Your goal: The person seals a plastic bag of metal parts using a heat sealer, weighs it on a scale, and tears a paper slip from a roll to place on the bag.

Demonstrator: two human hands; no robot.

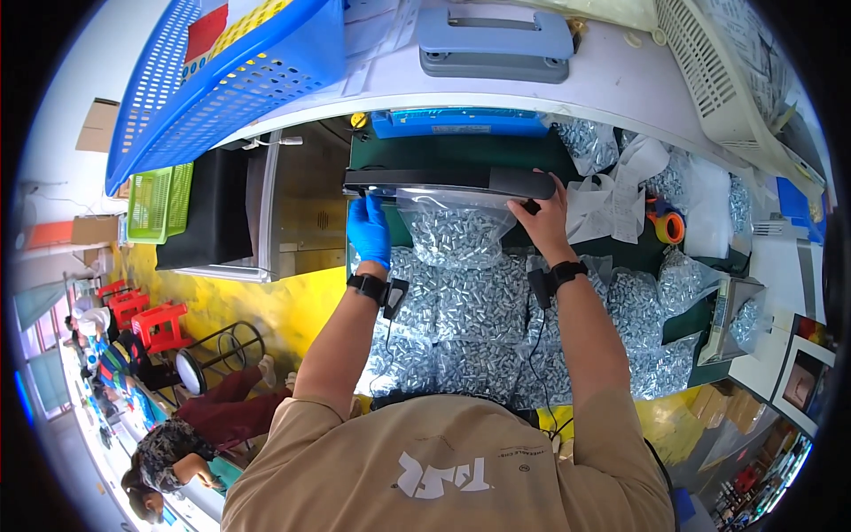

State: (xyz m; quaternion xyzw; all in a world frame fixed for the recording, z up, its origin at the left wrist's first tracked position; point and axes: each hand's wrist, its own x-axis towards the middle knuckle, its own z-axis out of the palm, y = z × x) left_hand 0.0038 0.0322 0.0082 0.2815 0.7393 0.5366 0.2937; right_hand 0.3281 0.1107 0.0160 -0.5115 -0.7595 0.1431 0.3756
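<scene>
A clear plastic bag of small silvery metal fasteners lies before me, its upper edge running up to a long black bar, which looks like the arm of a bag sealer. My left hand, in a blue glove, is closed at the bar's left end beside the bag's upper corner; what its fingertips pinch is hidden. At the bar's right end, my bare right hand has its fingers wrapped round it, thumb pointing toward the bag. Straps with small black devices circle both wrists. More filled bags lie in rows nearer me.
A blue case sits behind the bar. Crumpled paper strips and an orange tape roll lie right. Above, a shelf holds a blue basket, a grey-blue hole punch and a cream basket. People sit at far left.
</scene>
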